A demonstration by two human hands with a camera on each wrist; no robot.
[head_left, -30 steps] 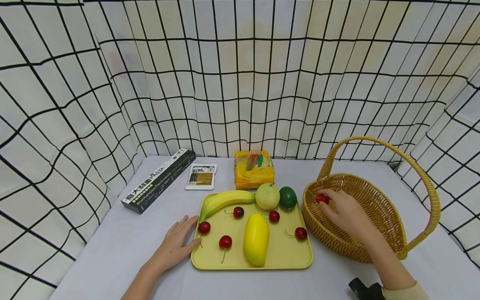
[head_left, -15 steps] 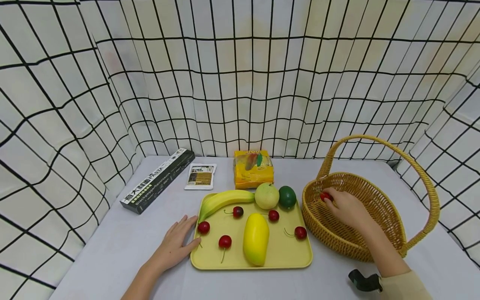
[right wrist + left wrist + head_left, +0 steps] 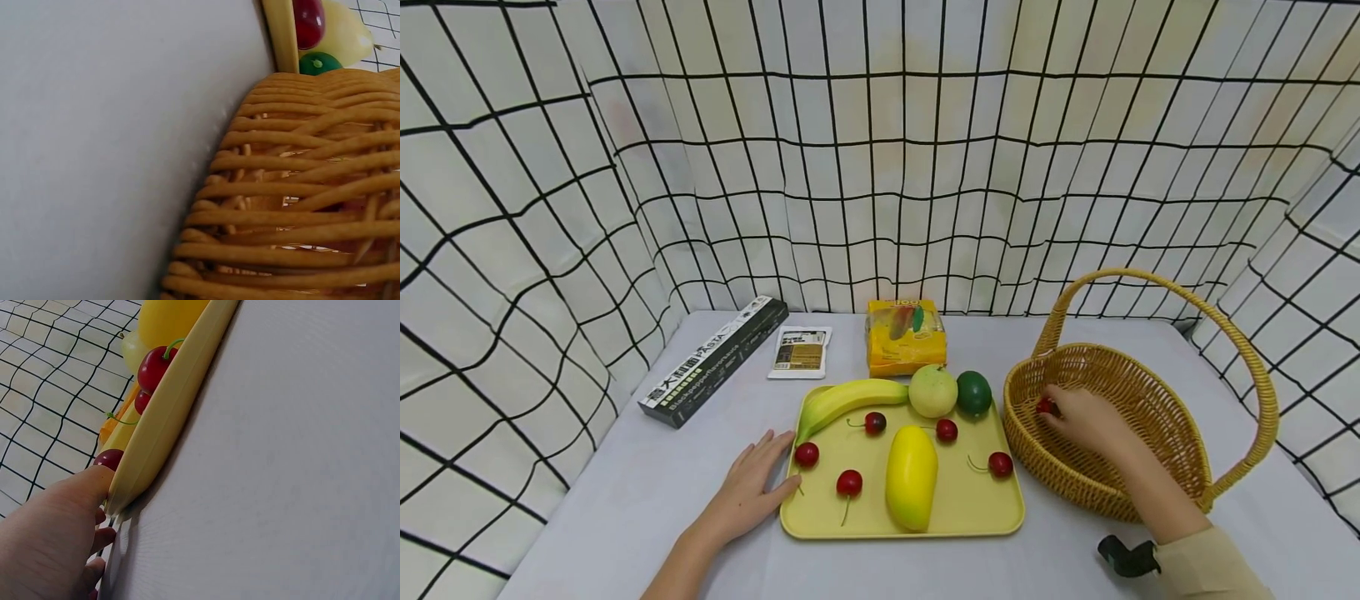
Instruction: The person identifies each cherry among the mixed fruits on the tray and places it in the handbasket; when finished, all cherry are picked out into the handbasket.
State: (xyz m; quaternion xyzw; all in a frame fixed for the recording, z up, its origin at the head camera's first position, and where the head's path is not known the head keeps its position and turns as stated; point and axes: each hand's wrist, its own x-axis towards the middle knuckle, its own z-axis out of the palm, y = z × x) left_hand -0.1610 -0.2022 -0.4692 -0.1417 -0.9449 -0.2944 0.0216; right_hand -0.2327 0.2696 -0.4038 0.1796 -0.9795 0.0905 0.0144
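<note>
My right hand (image 3: 1086, 421) reaches into the wicker basket (image 3: 1105, 500) and pinches a red cherry (image 3: 1046, 406) low at its left inner side. In the right wrist view the woven wall (image 3: 294, 187) hides this hand. Fingers spread, my left hand (image 3: 752, 483) rests beside the yellow tray (image 3: 970, 527), its thumb on the left rim. The left wrist view shows that hand (image 3: 56, 525) at the tray's corner, close to a cherry (image 3: 109, 458). On the tray lie a banana (image 3: 850, 402), a pale green round fruit (image 3: 933, 392), a dark green fruit (image 3: 973, 394), a mango (image 3: 912, 479) and several cherries (image 3: 849, 483).
Behind the tray stand a yellow packet (image 3: 907, 337) and a small white sachet (image 3: 800, 352). A long black pasta box (image 3: 715, 362) lies at the back left. The basket's handle (image 3: 1180, 292) arches above it. Black-gridded white cloth (image 3: 880, 167) surrounds the table.
Inside the basket, my right hand shifts slightly, then dips lower with the cherry at its fingertips. The left hand stays at the tray's edge.
</note>
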